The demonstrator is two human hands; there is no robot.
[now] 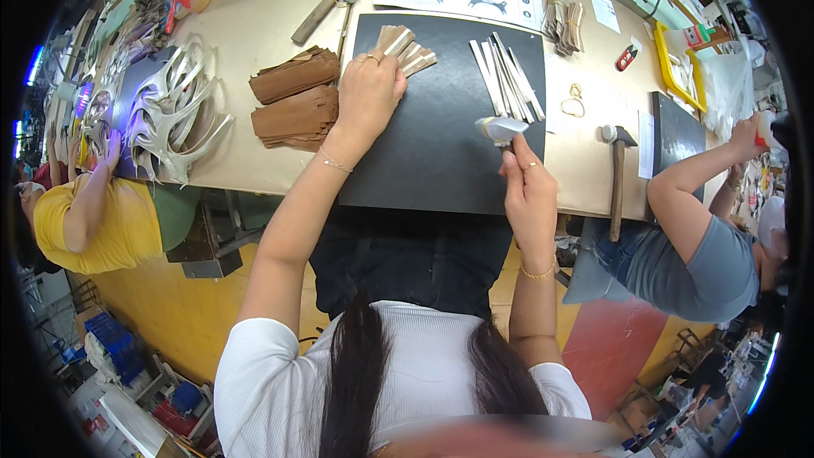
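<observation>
The right hand (527, 191), nearest the camera, pinches a small grey strip (501, 128) in closed fingers above the black mat (441, 161). At ten o'clock from it, the left hand (369, 93) grips a fan of brown strips (405, 48), long axes pointing to one o'clock.

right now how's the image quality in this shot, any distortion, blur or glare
In the head view, fisheye bending curves the workbench edges and leaves black corners around a round picture; light is even, with soft shadows on the black mat; the left hand on the fanned strips is sharp, the pale piece in the right hand slightly smeared; a blurred band crosses the bottom edge.
</observation>
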